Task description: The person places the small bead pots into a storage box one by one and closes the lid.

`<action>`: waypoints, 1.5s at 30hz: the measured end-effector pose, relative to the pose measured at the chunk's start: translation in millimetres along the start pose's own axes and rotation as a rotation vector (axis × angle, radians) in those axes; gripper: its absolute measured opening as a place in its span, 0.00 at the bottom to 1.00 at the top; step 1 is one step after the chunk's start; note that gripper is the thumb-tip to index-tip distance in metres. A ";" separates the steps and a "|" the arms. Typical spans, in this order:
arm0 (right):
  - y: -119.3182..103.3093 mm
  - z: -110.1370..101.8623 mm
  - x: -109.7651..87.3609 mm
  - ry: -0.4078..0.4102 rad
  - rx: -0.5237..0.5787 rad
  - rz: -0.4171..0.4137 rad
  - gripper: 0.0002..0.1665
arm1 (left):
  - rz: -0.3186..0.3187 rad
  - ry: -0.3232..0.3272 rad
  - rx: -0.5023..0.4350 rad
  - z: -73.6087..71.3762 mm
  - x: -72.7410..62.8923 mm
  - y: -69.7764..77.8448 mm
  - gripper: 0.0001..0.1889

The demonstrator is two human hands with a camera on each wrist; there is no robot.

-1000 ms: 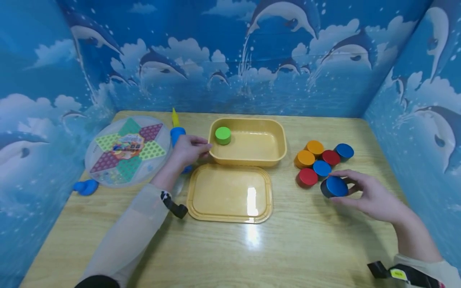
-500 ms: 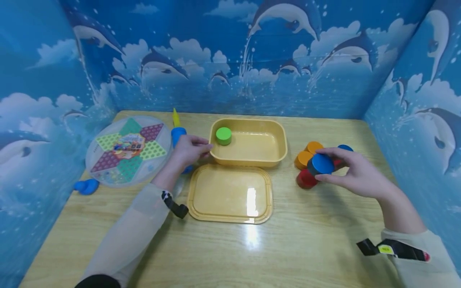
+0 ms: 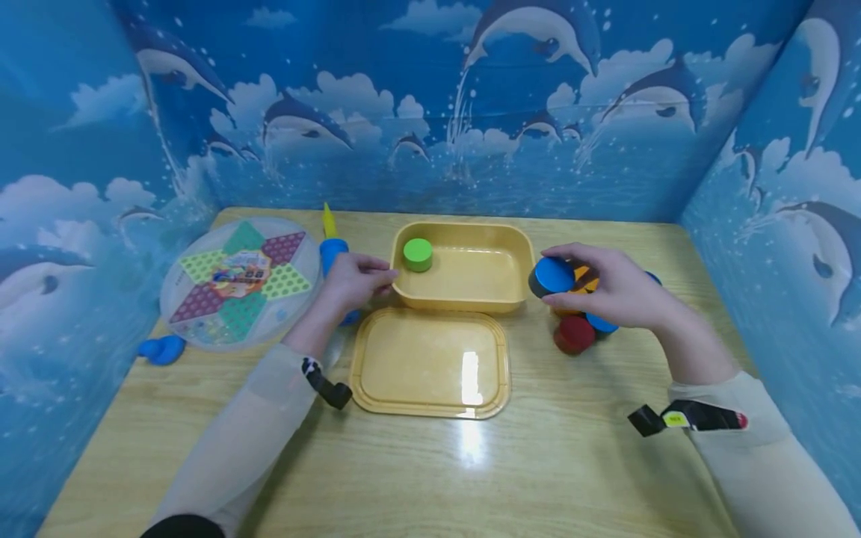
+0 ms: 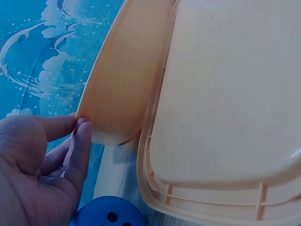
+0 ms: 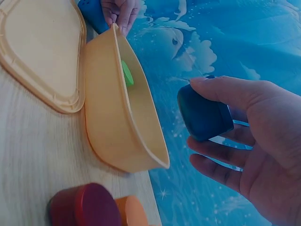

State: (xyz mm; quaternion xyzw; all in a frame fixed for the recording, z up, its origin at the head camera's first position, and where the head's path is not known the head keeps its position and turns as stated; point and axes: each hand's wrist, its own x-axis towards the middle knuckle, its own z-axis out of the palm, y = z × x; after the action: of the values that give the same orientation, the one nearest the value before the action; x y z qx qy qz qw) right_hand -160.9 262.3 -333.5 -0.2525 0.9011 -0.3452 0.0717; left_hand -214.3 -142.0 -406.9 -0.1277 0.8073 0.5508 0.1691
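Observation:
In the head view my left hand (image 3: pixel 351 282) pinches the left rim of a yellow plastic box (image 3: pixel 464 305); the left wrist view shows thumb and fingertips at that rim (image 4: pixel 83 113). A green cylinder block (image 3: pixel 418 255) lies inside the box, at its left end. Between thumb and fingers, my right hand (image 3: pixel 615 291) holds a blue cylinder block (image 3: pixel 554 276) beside the box's right rim. The right wrist view shows this blue cylinder block (image 5: pixel 202 113) raised above the table. Below the right hand stand a red cylinder block (image 3: pixel 575 335) and others, partly hidden.
A flat yellow lid (image 3: pixel 430 366) lies in front of the box. On the left are a round star-patterned game board (image 3: pixel 238 284), a blue and yellow toy (image 3: pixel 332 250) and a small blue piece (image 3: pixel 161 350). Dolphin-printed walls (image 3: pixel 437 112) enclose the table.
My right hand has carried the blue cylinder block leftward and back, from the group of blocks over to the box's right rim. The left hand stays on the box.

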 end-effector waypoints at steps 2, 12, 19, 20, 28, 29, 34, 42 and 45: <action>-1.7 1.3 8.0 -0.005 0.010 -0.001 0.38 | -0.002 0.001 0.004 0.1 0.8 -0.4 0.17; -8.7 8.9 44.9 -0.045 0.020 -0.009 0.40 | -0.013 0.003 0.029 -0.3 2.1 -0.9 0.16; -6.4 21.3 68.2 -0.045 0.036 -0.013 0.40 | 0.063 0.004 0.028 1.7 1.2 -2.9 0.17; -5.4 23.3 71.4 -0.045 0.041 -0.012 0.39 | 0.067 0.005 0.026 2.1 1.1 -3.0 0.17; 3.8 39.2 102.2 -0.046 0.083 -0.004 0.41 | 0.046 0.008 0.017 1.7 1.1 -2.5 0.17; 4.3 41.6 106.8 -0.047 0.087 -0.002 0.41 | 0.046 0.008 0.016 1.3 1.1 -2.5 0.17; 8.5 55.4 127.3 -0.056 0.092 0.010 0.43 | 0.049 0.017 0.011 0.1 2.3 -4.3 0.16; 14.4 80.2 149.1 -0.071 0.077 0.024 0.40 | 0.057 0.013 0.024 0.9 2.4 -4.2 0.17; 14.6 88.6 156.0 -0.090 0.049 0.038 0.39 | 0.048 0.015 0.022 0.4 2.0 -3.9 0.16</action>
State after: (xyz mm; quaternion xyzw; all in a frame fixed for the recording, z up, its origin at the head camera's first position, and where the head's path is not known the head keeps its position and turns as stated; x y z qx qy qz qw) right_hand -274.4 140.9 -402.7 -0.2487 0.8928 -0.3543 0.1249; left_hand -214.5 -143.0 -411.1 -0.1104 0.8175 0.5447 0.1512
